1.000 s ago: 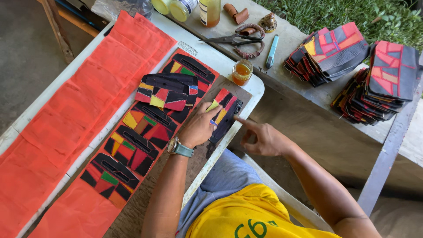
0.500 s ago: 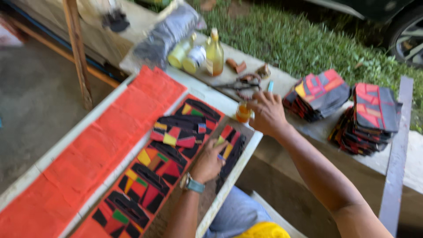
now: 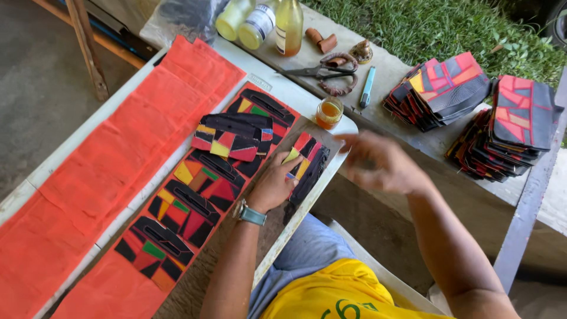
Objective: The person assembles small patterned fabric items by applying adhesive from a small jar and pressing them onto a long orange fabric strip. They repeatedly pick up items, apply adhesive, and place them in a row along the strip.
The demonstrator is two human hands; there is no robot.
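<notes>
Under my left hand (image 3: 276, 186) lies a patchwork piece (image 3: 307, 165) of matt cloth with dark, leather-like strips showing a slight sheen. The same patchwork pieces (image 3: 201, 189) rest on orange cloth (image 3: 118, 153), matt and woven, faintly creased. The white surface (image 3: 283, 88) looks like smooth, dull plastic. The small jar (image 3: 328, 112) is glossy glass holding amber liquid. The scissors (image 3: 313, 71) have bare metal blades with wrapped, rough-looking handles. The concrete ledge (image 3: 407, 130) is grey and coarse. The stacked pouches (image 3: 440, 88) combine matt cloth and dark grained panels. My right hand (image 3: 378, 162) is blurred.
</notes>
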